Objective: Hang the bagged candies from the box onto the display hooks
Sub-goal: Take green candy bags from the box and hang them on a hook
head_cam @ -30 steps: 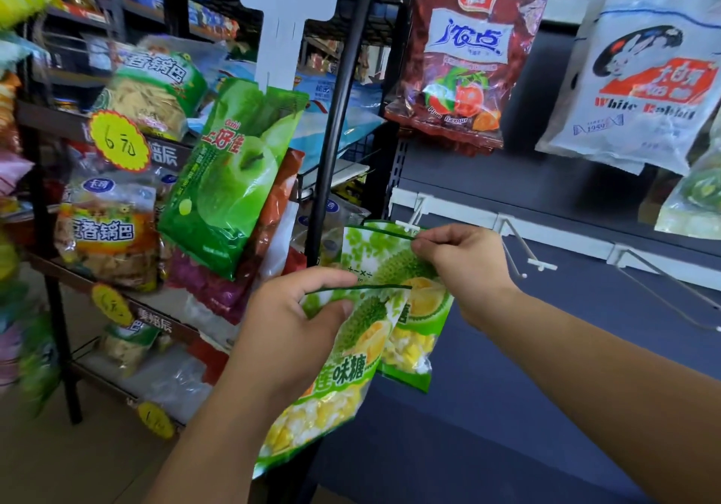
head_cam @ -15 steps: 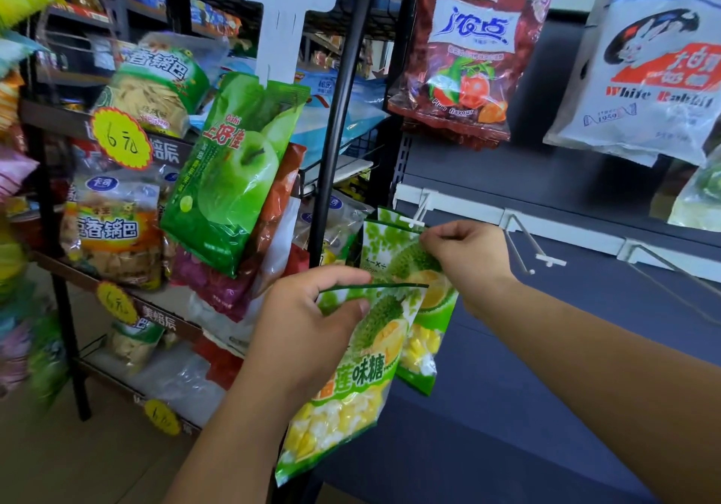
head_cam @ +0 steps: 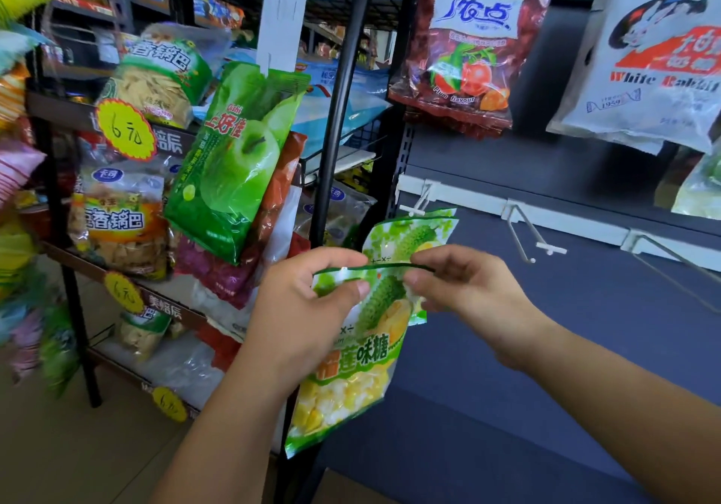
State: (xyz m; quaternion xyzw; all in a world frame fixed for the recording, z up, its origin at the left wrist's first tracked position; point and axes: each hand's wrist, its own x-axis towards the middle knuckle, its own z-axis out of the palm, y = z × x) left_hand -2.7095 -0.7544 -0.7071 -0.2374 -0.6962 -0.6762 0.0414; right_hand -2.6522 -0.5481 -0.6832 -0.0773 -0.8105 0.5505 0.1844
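While level, hands (head_cam: 300,300) pinching bag (head_cam: 351,363)

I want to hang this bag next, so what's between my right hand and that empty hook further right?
Nothing: in the head view only bare dark panel separates the right hand from the empty hook.

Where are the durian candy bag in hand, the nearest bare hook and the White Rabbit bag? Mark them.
durian candy bag (head_cam: 353,363), head view, printed front.
bare hook (head_cam: 524,230), head view, wire shaft.
White Rabbit bag (head_cam: 655,63), head view, printed front.
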